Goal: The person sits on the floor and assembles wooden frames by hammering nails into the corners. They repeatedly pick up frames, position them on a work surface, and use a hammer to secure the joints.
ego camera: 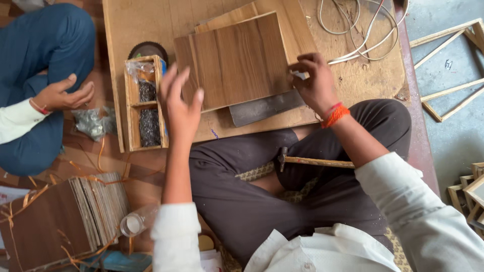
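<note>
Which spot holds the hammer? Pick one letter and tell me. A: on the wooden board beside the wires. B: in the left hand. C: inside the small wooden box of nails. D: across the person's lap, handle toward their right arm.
D: the hammer lies across the dark trousers of the person's lap, its metal head near the middle and the wooden handle running toward the right arm; neither hand touches it.

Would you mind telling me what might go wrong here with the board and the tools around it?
The hammer rests loose across the lap and may slide off. The left hand hovers beside the open wooden box of small dark nails, which could tip. The right hand pinches something tiny at the wooden board edge; it could drop.
</note>
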`<act>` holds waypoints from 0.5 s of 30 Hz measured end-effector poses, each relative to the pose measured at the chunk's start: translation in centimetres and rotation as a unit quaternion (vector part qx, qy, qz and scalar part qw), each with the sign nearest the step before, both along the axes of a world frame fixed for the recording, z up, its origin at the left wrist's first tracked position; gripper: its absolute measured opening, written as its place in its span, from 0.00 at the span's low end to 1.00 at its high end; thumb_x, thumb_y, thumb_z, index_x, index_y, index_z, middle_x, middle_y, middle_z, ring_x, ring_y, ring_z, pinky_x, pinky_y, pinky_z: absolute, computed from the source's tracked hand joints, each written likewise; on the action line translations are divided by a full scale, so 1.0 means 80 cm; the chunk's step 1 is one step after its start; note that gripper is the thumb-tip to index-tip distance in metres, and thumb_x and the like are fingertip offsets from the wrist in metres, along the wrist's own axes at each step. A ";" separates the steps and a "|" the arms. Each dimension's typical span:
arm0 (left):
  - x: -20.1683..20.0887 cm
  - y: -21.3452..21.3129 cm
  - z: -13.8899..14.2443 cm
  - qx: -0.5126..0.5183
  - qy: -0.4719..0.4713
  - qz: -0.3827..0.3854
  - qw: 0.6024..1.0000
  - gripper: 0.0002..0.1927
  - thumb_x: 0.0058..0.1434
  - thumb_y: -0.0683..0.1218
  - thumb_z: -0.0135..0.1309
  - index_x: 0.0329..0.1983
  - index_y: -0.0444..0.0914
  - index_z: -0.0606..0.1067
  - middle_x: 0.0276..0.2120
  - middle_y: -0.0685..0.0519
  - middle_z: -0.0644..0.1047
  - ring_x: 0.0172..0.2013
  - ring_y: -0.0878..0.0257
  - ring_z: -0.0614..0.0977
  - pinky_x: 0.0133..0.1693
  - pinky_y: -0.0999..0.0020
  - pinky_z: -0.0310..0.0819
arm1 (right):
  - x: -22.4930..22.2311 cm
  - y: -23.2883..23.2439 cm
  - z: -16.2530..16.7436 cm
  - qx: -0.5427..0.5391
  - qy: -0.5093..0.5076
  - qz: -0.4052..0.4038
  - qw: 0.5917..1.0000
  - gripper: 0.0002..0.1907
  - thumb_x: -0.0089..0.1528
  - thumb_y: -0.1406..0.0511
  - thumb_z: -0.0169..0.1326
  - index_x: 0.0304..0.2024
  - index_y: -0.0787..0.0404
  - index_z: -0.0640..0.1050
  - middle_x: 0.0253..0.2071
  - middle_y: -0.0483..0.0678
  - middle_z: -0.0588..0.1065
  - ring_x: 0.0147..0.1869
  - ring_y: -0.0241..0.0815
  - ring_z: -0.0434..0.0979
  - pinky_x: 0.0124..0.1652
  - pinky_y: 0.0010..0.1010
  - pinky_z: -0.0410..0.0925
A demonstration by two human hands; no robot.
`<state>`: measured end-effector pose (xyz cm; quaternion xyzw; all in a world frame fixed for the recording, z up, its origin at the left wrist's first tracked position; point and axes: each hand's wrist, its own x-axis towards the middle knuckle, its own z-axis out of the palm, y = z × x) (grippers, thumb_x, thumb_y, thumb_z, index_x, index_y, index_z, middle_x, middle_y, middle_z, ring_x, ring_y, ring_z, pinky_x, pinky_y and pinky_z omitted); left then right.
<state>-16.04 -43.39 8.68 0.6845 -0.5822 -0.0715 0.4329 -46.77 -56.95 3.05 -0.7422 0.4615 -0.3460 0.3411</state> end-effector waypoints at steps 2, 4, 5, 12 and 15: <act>0.017 0.029 -0.047 0.051 -0.023 0.028 0.998 0.30 0.55 0.38 0.67 0.63 0.36 0.74 0.68 0.41 0.65 0.68 0.46 0.67 0.65 0.53 0.64 | -0.008 0.005 -0.010 -0.005 -0.018 0.046 0.999 0.13 0.60 0.74 0.61 0.47 0.65 0.82 0.55 0.52 0.75 0.49 0.44 0.83 0.43 0.29 0.76; 0.028 0.046 -0.088 0.071 0.027 0.029 0.997 0.27 0.55 0.36 0.67 0.59 0.34 0.76 0.68 0.43 0.67 0.64 0.50 0.72 0.59 0.59 0.72 | -0.008 0.017 -0.018 -0.018 -0.016 0.075 0.997 0.14 0.59 0.75 0.61 0.48 0.64 0.83 0.57 0.52 0.75 0.51 0.45 0.83 0.47 0.29 0.77; 0.031 0.048 -0.104 0.065 0.074 0.023 0.995 0.24 0.56 0.35 0.65 0.57 0.33 0.77 0.67 0.43 0.67 0.61 0.52 0.75 0.55 0.63 0.77 | -0.006 0.022 -0.022 -0.035 -0.005 0.075 0.997 0.15 0.58 0.75 0.61 0.48 0.64 0.83 0.57 0.53 0.75 0.51 0.45 0.83 0.47 0.30 0.76; 0.032 0.040 -0.142 -0.008 0.076 0.057 0.995 0.15 0.57 0.31 0.63 0.48 0.30 0.81 0.60 0.45 0.75 0.51 0.57 0.83 0.46 0.71 0.83 | 0.006 0.021 -0.039 -0.021 -0.025 -0.025 0.999 0.10 0.57 0.75 0.64 0.41 0.62 0.85 0.48 0.49 0.77 0.46 0.42 0.83 0.44 0.28 0.77; 0.031 0.039 -0.138 0.001 0.151 0.052 0.987 0.15 0.59 0.32 0.63 0.50 0.30 0.80 0.61 0.46 0.75 0.49 0.61 0.84 0.44 0.73 0.82 | 0.006 0.021 -0.044 -0.015 -0.018 -0.039 0.999 0.10 0.58 0.75 0.66 0.41 0.62 0.85 0.45 0.48 0.78 0.44 0.41 0.83 0.45 0.28 0.76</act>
